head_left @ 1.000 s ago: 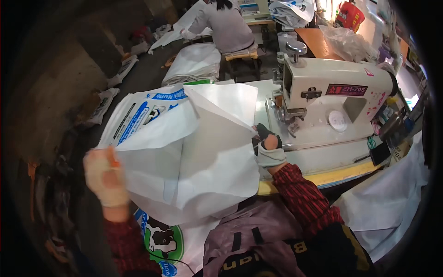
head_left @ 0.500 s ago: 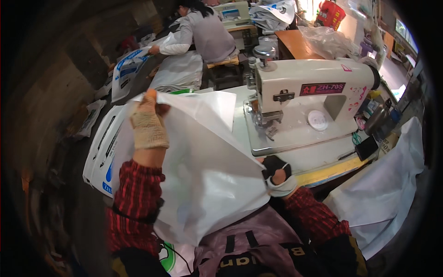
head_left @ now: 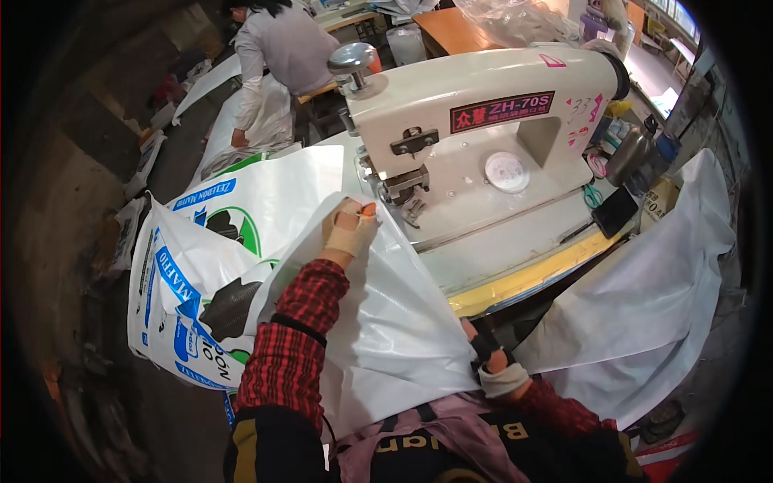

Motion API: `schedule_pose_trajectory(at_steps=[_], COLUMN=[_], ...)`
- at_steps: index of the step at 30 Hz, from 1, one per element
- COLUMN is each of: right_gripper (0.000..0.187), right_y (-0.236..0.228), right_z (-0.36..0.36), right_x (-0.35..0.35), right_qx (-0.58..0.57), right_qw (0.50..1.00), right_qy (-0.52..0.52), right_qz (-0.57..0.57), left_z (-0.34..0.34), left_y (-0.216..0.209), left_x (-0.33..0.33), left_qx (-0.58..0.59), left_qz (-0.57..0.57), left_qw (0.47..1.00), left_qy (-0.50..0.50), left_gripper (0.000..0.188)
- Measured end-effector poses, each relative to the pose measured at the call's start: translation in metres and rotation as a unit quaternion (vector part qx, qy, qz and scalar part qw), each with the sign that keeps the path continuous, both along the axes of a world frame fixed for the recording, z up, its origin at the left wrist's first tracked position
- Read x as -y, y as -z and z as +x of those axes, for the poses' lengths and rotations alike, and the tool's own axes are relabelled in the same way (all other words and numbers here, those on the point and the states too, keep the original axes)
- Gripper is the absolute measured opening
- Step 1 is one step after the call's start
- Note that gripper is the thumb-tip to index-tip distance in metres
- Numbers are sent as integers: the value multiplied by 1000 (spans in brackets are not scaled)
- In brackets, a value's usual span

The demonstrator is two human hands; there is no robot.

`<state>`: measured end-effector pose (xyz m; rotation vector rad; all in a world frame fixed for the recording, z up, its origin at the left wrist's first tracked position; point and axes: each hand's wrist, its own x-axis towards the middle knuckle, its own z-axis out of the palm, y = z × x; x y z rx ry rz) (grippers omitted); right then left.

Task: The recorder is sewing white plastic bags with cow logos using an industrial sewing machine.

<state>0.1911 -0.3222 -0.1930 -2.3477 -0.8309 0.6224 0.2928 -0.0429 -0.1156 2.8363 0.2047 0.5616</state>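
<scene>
White sack: widest thing in reach, spread under the left hand and running down to the right hand. Reads as thin woven plastic: light, floppy across the panel, a bit springy at creases. Sheen suggests slippery; unlikely to break, though it should crease easily. Best holds are probably edges and corners; mid-panel gives fingers little to bite on.

Draped white material hangs just right of the right hand, similar sheen.

Sewing machine sits ahead and right of the left hand, its needle end just beyond the fingers. Hard metal there, so loose film could snag.

Printed sacks lie left of the left hand, bent and bulging; likely the same limp stock. Can't tell whether they join the white panel.

Hands: left has fingers bent at the sack's upper corner; pinch or press, can't tell. Right is closed on the sack's near right edge, folds converging there.
</scene>
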Motion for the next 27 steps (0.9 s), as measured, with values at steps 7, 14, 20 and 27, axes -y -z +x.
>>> schedule_pose_trajectory(at_steps=[7, 14, 20, 27], right_gripper=[39, 66, 66, 65], right_y=[-15, 6, -1, -64], right_z=[-2, 59, 107, 45], right_x=[6, -65, -86, -62], right_qx=[26, 30, 107, -26], right_qw=[998, 992, 981, 977], right_qy=[-50, -124, -156, -169], right_qz=[-27, -7, -40, -127], left_z=[42, 5, -119, -168], left_y=[36, -75, -128, -107], left_x=[-44, -51, 5, 129], left_qx=[-12, -535, -664, -586], left_qz=[-76, 206, -225, -126], left_qw=[995, 810, 679, 726], left_qy=[66, 125, 217, 336], left_gripper=[12, 32, 45, 35])
